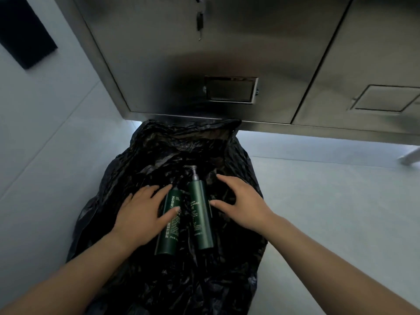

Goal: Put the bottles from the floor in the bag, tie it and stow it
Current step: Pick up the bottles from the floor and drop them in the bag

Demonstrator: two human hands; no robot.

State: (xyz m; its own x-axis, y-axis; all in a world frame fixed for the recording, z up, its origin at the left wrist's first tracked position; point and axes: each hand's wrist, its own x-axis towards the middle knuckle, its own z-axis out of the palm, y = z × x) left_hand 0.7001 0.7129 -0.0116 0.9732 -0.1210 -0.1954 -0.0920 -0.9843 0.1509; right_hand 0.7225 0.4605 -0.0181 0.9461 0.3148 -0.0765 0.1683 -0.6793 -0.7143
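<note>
Two dark green bottles lie side by side on the crumpled black plastic bag (159, 160), which is spread on the floor. The left bottle (169, 233) has white lettering along its side. The right bottle (201, 221) has a grey pump top pointing away from me. My left hand (141, 212) hovers with fingers spread at the left bottle, its thumb lying across the label. My right hand (241, 205) is spread just right of the pump bottle, thumb near its side. Neither hand is closed around a bottle.
A stainless steel cabinet (227, 53) with a recessed handle stands right behind the bag, a second door (375, 64) to its right. Pale floor tiles (329, 201) extend to the right. A light wall (45, 110) with a dark panel rises on the left.
</note>
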